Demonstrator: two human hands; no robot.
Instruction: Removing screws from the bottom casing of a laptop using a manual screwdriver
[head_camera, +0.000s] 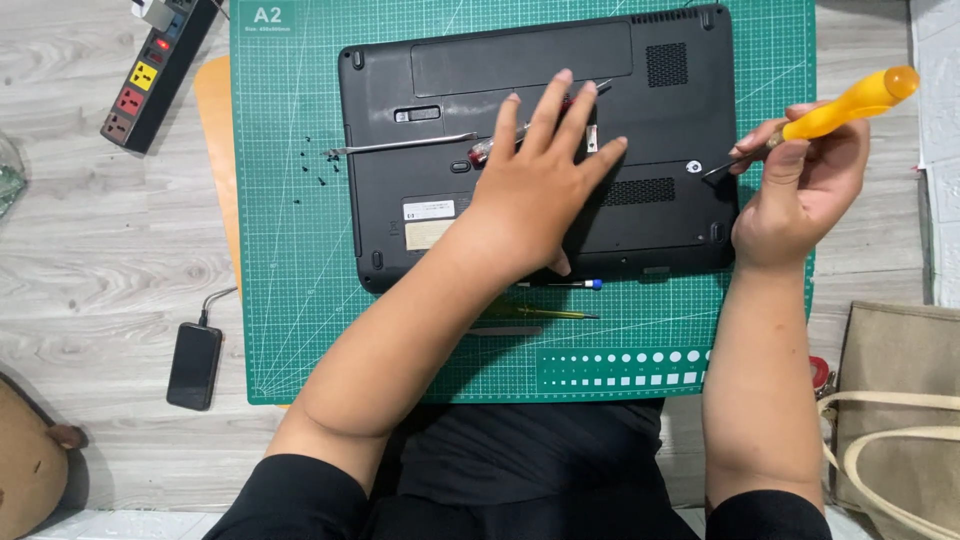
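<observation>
So the black laptop (620, 110) is flipped bottom-up on a green cutting mat (280, 330), which sits on the grey wood-look surface (90, 260). Left hand (535, 190) is pressed flat on the laptop's underside, fingers spread apart and holding nothing, right on top of a red-handled screwdriver (482, 150) that's lying on the case. Right hand (805, 185) is at the laptop's right edge, fingers clamped on a yellow-handled screwdriver (850, 105), with the tip angled down to just beside a screw hole near the vent grille (637, 190).

There's a pair of metal tweezers (400, 145) resting across the top left of the laptop, and a few tiny black screws (318, 165) scattered on the mat just left of it. Two more thin tools lie on the mat below the laptop: a blue-tipped one (570, 284) and a yellowish one (545, 314). Off the mat, a black phone (194, 365) with a cable sits on the left, a power strip (155, 70) top left, and a beige tote bag (895, 420) bottom right.
</observation>
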